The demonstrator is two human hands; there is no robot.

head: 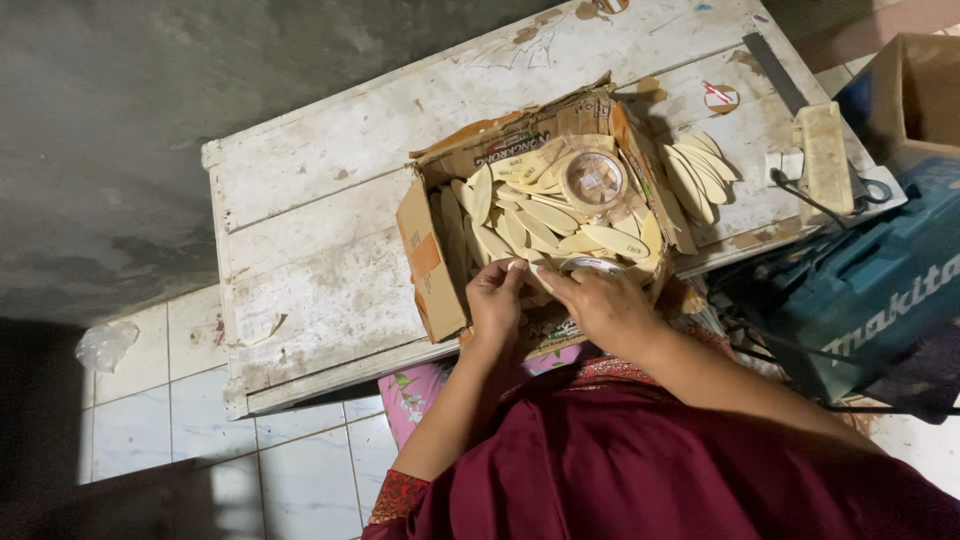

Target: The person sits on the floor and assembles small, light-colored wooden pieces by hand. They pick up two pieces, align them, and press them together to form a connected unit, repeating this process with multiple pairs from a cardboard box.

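Both hands meet at the near edge of a torn cardboard box [430,262] packed with pale, leaf-shaped wooden pieces [540,215]. The left hand [495,300] is curled, its fingertips pinching one of the thin pieces at the box's near rim; the right hand [605,305] lies just beside it, fingers bent down onto the same spot and touching a roll of clear tape [592,265] that sits at the near side of the box. Whether the right hand actually grips the tape or only rests on it cannot be told. Dark red sleeves cover both forearms.

Farther into the box, a second, larger roll of clear tape [594,180] lies flat on top of the heaped pieces. The box stands open, its flaps ragged, on a worn white-painted wooden table [310,230] with chipped and stained boards.

To the right of the box, a smaller fan of the same wooden pieces [700,170] lies loose on the tabletop. Beyond it, at the table's right end, rests a pale oblong block [828,145] with a black cable [800,195] near it. Right of the table sits a teal tool case [880,280], and a brown cardboard carton [915,90] stands at the far right. Pale floor tiles [150,400] show to the near left.
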